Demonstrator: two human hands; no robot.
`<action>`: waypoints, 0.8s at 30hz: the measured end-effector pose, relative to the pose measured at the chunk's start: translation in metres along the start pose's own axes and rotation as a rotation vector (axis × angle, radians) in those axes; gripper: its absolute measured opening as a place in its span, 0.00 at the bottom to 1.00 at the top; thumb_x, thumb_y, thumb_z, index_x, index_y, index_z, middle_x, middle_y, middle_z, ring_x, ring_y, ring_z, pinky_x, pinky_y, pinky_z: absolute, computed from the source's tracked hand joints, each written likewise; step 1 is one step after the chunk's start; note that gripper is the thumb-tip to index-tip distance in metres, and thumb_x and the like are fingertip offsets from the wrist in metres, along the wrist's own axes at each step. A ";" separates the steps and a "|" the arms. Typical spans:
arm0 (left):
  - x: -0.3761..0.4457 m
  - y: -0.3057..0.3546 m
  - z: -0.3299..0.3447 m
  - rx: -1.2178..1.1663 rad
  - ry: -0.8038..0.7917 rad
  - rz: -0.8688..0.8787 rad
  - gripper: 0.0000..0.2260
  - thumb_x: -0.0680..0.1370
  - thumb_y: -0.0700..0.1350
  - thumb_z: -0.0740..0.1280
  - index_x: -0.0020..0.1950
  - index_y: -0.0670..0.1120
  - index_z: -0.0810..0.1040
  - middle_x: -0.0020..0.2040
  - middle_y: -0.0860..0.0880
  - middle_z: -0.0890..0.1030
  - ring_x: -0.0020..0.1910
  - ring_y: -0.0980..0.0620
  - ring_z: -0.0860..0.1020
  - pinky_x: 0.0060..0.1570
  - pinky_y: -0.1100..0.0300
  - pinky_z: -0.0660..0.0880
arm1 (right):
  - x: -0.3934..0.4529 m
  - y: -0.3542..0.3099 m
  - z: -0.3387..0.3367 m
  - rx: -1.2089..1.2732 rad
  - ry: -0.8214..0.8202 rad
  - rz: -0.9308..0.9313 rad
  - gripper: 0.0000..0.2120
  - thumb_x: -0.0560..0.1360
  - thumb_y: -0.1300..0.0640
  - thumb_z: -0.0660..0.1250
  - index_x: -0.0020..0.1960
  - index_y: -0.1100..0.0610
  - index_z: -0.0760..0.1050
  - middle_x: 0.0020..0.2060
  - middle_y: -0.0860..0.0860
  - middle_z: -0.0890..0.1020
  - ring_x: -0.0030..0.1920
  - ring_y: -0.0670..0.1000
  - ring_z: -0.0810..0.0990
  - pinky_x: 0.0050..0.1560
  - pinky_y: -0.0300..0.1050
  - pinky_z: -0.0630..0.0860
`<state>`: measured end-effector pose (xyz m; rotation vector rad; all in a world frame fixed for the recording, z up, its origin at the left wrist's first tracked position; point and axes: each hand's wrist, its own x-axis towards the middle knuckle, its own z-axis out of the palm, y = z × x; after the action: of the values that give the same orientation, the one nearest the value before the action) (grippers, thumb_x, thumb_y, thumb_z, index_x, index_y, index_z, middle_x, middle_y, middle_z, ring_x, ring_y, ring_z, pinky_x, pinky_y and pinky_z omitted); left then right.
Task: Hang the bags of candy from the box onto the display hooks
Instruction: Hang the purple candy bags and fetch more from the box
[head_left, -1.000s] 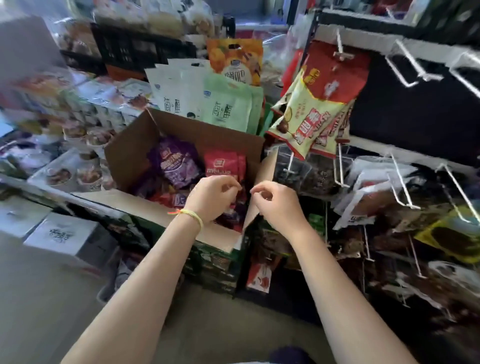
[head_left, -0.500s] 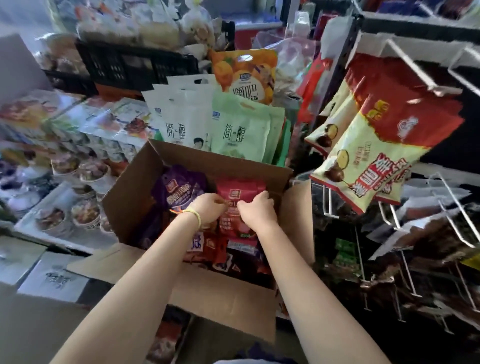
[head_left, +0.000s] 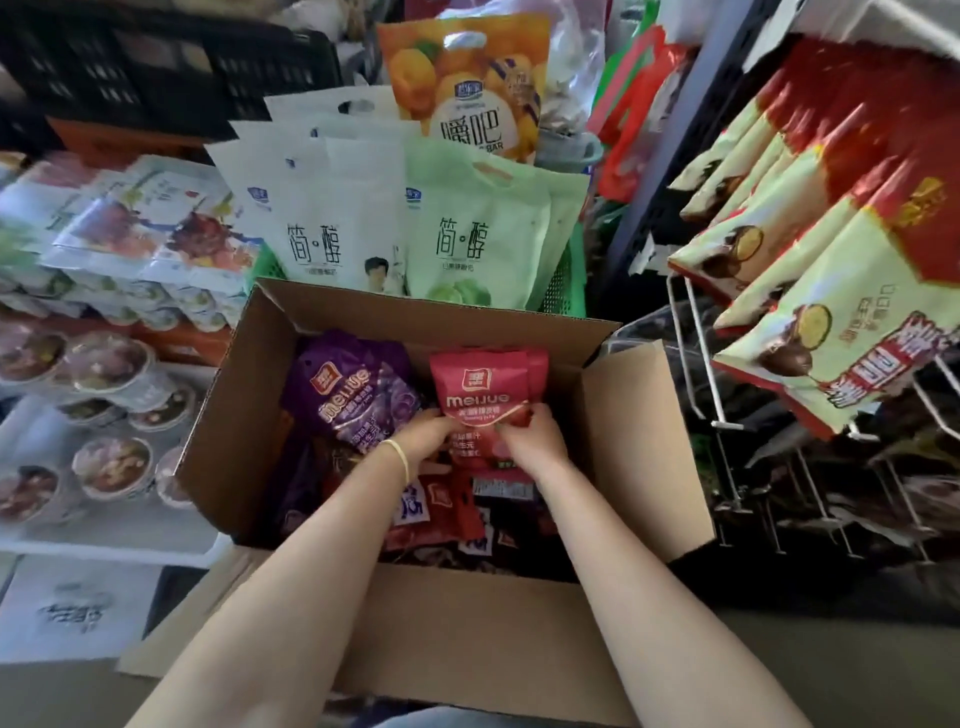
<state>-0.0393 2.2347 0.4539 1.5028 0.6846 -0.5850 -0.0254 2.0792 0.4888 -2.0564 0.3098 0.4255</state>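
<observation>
An open cardboard box (head_left: 467, 644) stands in front of me, filled with candy bags. A purple bag (head_left: 353, 395) leans at its back left. Upright red candy bags (head_left: 485, 384) stand at the back middle. My left hand (head_left: 426, 434) and my right hand (head_left: 530, 441) are both down in the box, fingers closed on the lower part of the red bags from either side. Several loose red and dark bags lie under my forearms. White wire display hooks (head_left: 711, 384) jut out of the rack on the right, some bare.
Yellow-and-red snack bags (head_left: 831, 332) hang on the rack's upper hooks at right, close over the box's right flap. White and green pouches (head_left: 415, 239) stand behind the box. Trays of cups (head_left: 109, 364) fill the shelves at left. Black crates sit at the top left.
My view has moved closer over the box. Both hands went from above the box's front flap down into it and closed on the red bags.
</observation>
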 end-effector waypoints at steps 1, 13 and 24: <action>0.003 -0.001 -0.003 0.006 -0.015 0.007 0.23 0.78 0.47 0.70 0.72 0.49 0.70 0.65 0.47 0.77 0.61 0.48 0.75 0.50 0.52 0.78 | 0.002 0.002 0.000 0.003 0.034 0.006 0.08 0.75 0.55 0.72 0.51 0.51 0.75 0.52 0.54 0.84 0.53 0.57 0.83 0.50 0.47 0.78; -0.020 0.035 -0.037 -0.062 -0.202 0.185 0.23 0.75 0.55 0.72 0.67 0.48 0.75 0.60 0.47 0.83 0.59 0.48 0.80 0.63 0.48 0.74 | -0.024 -0.031 -0.010 0.282 -0.021 -0.118 0.05 0.80 0.57 0.68 0.53 0.53 0.82 0.46 0.46 0.85 0.43 0.42 0.84 0.42 0.32 0.77; -0.177 0.108 -0.008 -0.418 -0.203 0.630 0.12 0.72 0.47 0.73 0.53 0.43 0.83 0.48 0.40 0.86 0.43 0.44 0.85 0.46 0.49 0.83 | -0.117 -0.077 -0.083 0.588 -0.243 -0.276 0.26 0.74 0.46 0.71 0.64 0.63 0.76 0.58 0.57 0.84 0.60 0.58 0.83 0.63 0.55 0.78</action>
<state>-0.0835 2.2311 0.6571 1.1551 0.1359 -0.0946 -0.0877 2.0498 0.6369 -1.4283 -0.0047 0.3563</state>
